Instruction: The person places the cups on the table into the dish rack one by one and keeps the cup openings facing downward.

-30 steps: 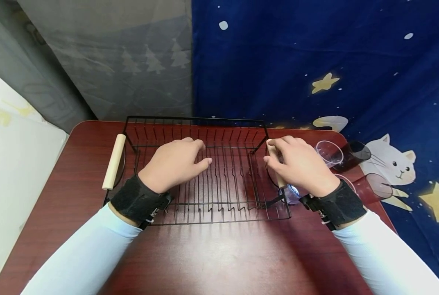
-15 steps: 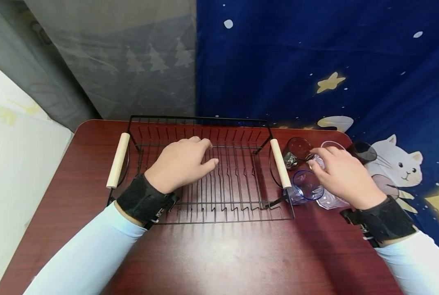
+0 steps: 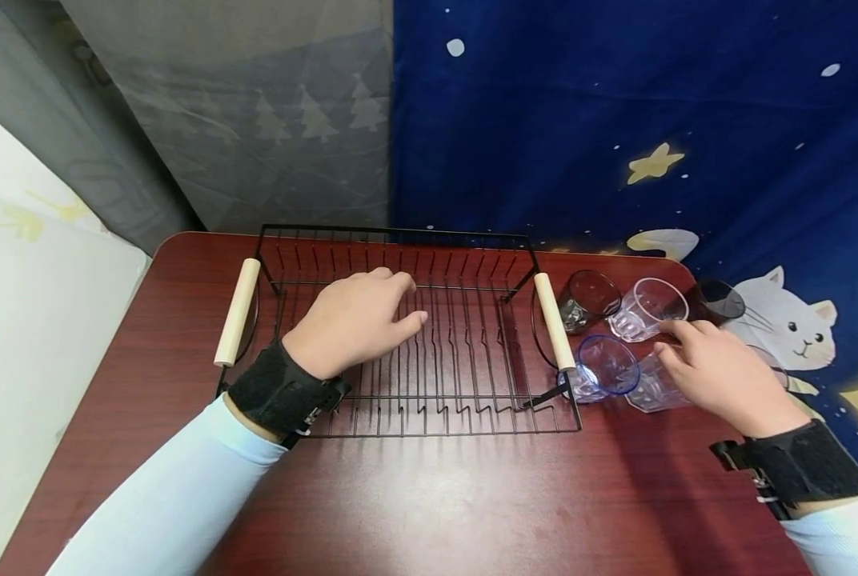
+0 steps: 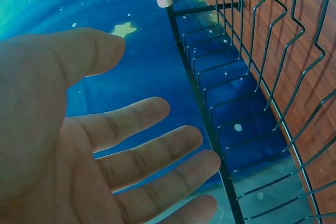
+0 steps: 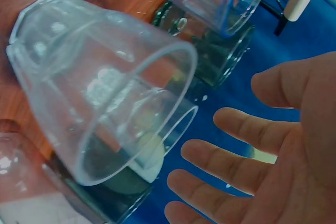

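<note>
My left hand [image 3: 357, 320] hovers over a black wire dish rack [image 3: 393, 230], its thumb apart from the fingers and nothing held. In the left wrist view, the fingers [image 4: 152, 158] are spread beside the rack's wires. My right hand [image 3: 724, 376] is above the front clear glass [image 3: 648, 388], partly covering it. In the right wrist view, that hand's fingers [image 5: 226, 158] are spread near the rim of a large clear glass [image 5: 58, 103], apart from it. Around it stand a blue-rimmed glass [image 3: 605, 368], another clear glass [image 3: 634, 320] and a dark glass [image 3: 576, 312].
Wooden handles flank the rack, the left handle [image 3: 238, 312] and the right handle [image 3: 555, 322]. A smoky glass [image 3: 717, 302] stands at the table's right edge. A tinted glass [image 3: 773, 362] is mostly behind my right hand. Curtains [image 3: 515, 120] hang behind the table [image 3: 414, 496].
My right hand has moved right, from the rack's right handle across to the glasses, uncovering the handle and several glasses. My left hand has stayed over the rack.
</note>
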Demonstrator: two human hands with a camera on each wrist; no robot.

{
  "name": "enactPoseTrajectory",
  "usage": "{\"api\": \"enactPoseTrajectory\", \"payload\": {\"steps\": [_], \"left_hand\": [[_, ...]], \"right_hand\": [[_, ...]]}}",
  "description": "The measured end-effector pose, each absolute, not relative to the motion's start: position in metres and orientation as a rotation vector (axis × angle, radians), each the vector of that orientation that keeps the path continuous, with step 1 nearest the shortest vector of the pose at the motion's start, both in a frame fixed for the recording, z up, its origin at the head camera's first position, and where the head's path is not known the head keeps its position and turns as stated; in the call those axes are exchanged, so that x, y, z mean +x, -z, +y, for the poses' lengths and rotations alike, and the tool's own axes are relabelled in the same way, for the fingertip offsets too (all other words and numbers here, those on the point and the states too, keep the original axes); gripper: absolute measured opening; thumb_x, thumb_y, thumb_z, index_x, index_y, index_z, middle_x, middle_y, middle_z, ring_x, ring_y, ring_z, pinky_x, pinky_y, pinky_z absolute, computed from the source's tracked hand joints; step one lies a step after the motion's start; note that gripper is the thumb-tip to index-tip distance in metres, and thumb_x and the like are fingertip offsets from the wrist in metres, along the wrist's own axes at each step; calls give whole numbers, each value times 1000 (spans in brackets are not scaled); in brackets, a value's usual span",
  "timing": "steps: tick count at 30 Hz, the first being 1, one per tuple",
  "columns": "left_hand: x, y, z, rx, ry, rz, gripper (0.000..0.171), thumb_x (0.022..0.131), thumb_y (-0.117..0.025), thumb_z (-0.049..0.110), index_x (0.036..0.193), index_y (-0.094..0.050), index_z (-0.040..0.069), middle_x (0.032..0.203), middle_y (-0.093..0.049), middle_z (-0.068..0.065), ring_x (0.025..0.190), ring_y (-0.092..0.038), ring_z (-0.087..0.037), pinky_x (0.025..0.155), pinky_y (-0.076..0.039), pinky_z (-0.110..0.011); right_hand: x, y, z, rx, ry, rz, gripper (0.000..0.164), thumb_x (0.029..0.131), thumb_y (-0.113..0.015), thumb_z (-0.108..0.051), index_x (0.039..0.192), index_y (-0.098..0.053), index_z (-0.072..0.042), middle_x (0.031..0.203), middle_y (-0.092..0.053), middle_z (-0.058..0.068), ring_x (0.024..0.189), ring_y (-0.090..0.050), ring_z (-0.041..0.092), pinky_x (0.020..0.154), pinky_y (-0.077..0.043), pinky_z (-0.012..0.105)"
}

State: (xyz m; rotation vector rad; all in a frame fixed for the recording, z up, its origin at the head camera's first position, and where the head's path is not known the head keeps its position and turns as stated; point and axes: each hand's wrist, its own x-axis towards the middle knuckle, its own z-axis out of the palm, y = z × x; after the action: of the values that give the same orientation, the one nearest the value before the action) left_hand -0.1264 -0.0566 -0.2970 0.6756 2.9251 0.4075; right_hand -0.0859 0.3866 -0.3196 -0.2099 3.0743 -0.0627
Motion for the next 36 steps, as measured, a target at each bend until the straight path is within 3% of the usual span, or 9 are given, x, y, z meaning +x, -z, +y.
{"api": "enactPoseTrajectory", "payload": {"steps": [7, 20, 28, 36], "left_hand": [[-125, 297, -59, 666, -414, 2925, 55, 98, -55, 50, 137, -57, 11, 124, -65, -10, 98, -68, -27, 75, -56, -44], [-124, 297, -60, 638, -408, 2921, 53, 99, -55, 50, 137, -57, 13, 123, -65, -9, 96, -68, -27, 73, -56, -43], [-125, 298, -60, 647, -400, 2921, 54, 99, -54, 51, 137, -57, 13, 123, -65, -9, 96, -68, -27, 72, -56, -42], [-124, 299, -60, 645, -391, 2914, 54, 99, -54, 50, 138, -57, 12, 125, -64, -9, 99, -68, -27, 74, -56, -43]], "right_hand": [[-79, 326, 395, -176, 61, 3031, 46, 100, -54, -30, 127, -57, 8, 125, -51, 40, 116, -48, 57, 94, -36, 72], [-77, 340, 405, -163, 61, 2992, 61, 99, -57, -40, 133, -50, 10, 128, -47, 43, 117, -46, 58, 92, -39, 73], [-78, 348, 408, -126, 76, 2954, 73, 93, -64, -46, 137, -45, 9, 132, -40, 45, 112, -47, 65, 87, -41, 75], [-82, 350, 409, -171, 68, 2971, 74, 89, -69, -45, 134, -48, 10, 127, -44, 45, 107, -52, 62, 85, -43, 72]]}}
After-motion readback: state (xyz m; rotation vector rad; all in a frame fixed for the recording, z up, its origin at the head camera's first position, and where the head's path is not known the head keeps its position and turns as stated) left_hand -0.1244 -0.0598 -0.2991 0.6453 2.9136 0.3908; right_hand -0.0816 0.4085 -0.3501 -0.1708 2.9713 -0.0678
